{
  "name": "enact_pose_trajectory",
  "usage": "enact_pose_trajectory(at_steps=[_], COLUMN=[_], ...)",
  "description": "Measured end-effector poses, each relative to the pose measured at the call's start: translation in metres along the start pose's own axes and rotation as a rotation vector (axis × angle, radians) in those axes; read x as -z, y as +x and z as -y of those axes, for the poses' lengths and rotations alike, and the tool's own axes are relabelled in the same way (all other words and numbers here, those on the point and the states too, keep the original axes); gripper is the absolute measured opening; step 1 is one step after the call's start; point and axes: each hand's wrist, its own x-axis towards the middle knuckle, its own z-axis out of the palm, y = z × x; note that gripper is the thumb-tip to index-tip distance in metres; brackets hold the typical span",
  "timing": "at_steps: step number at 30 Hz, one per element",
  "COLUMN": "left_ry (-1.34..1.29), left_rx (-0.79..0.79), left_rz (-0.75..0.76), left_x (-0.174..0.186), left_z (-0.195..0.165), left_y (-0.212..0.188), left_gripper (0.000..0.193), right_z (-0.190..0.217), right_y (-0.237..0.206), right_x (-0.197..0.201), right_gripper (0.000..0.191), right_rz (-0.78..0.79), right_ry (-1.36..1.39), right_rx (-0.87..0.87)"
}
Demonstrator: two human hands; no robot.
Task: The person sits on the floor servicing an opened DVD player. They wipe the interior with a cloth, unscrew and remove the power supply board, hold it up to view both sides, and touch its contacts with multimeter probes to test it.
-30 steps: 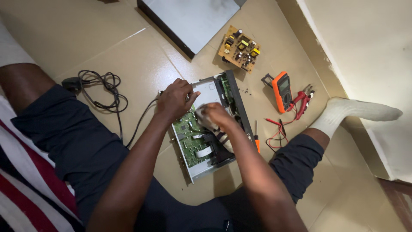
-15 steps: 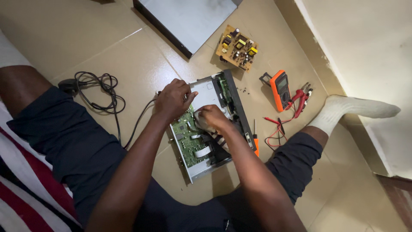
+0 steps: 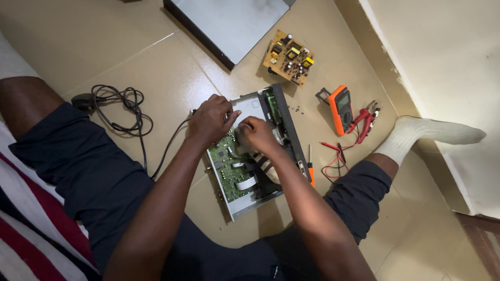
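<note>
Open metal chassis point(image 3: 245, 208) lies on the floor between the legs, long axis diagonal, far end up-right; both hands meet over its far half. Left hand point(image 3: 210, 120) curled on the top-left edge, right hand point(image 3: 255, 134) pinched over the green board point(image 3: 229, 166), contents of the pinch unclear. One chassis, one loose brown board point(image 3: 289, 57), one orange multimeter point(image 3: 339, 108), one screwdriver point(image 3: 310, 167)

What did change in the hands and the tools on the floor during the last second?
Very little. The right hand moved slightly nearer to the left hand over the green board in the opened device. Nothing was picked up or let go. The orange multimeter, screwdriver and loose yellow circuit board stayed put.
</note>
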Motion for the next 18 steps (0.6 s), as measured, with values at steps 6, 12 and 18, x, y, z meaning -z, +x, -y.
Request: enact_pose_trajectory(at_steps=[6, 12, 18], left_ry=[-0.004, -0.013, -0.008], left_rx=[-0.022, -0.024, -0.015], left_rz=[-0.021, -0.041, -0.036], left_x=[0.000, 0.000, 0.000], left_z=[0.002, 0.001, 0.000], left_y=[-0.001, -0.002, -0.002], left_gripper=[0.027, 0.025, 0.026], right_z=[0.030, 0.037, 0.028], right_y=[-0.015, -0.012, -0.007], right_x=[-0.008, -0.013, -0.014], right_gripper=[0.021, 0.019, 0.019], right_rz=[0.054, 0.045, 0.068], right_ry=[-0.364, -0.457, -0.431], right_rx=[0.013, 0.043, 0.051])
